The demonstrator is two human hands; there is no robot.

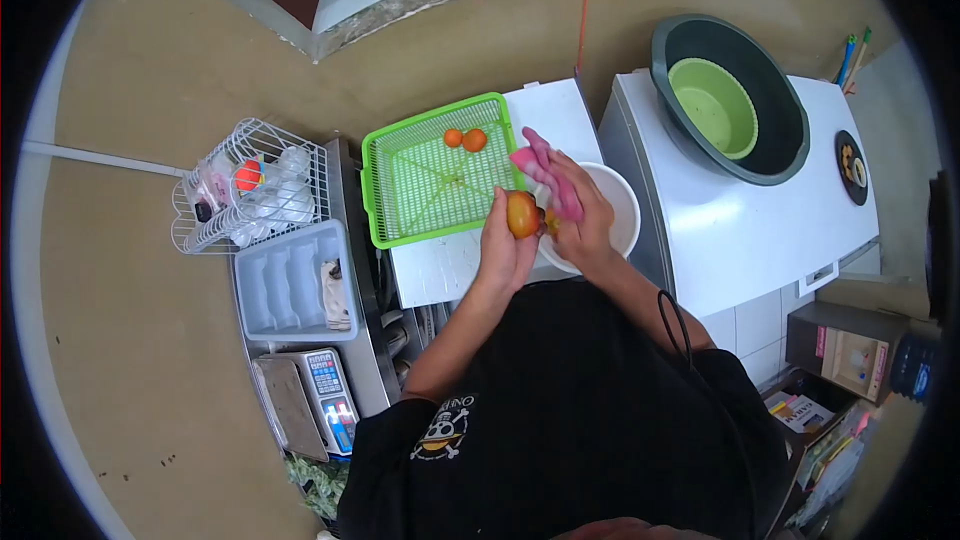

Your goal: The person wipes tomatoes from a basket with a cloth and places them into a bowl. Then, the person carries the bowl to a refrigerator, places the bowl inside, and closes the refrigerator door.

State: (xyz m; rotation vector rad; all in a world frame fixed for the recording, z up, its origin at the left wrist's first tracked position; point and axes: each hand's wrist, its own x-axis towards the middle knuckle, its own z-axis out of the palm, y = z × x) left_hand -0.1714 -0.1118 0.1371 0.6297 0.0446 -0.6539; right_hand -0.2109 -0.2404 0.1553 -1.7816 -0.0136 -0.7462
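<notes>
From where I stand, a white wire rack is at the far left, holding clear plastic items, with a pale blue tray just below it and a scale further down. Next comes the green basket on the white tabletop; two small orange tomatoes sit near its far right corner, and its mesh floor shows from there to the near rim.

The left hand has its fingers closed around a bigger orange-red tomato, which rests against the fingers and thumb, by the basket's near right corner. The right hand comes right up beside it, fingers bunched on a pink cloth that hangs over toward the basket. Something yellowish shows under those fingers, too covered for me to name.

Behind and below the right hand is a white bowl, partly hidden by it. White tabletop shows beyond the bowl, up to the far edge, and a narrow gap separates it from the white cabinet on the right. On that cabinet, a dark tub holds a light green basin, and a black round tray lies near the right edge.
</notes>
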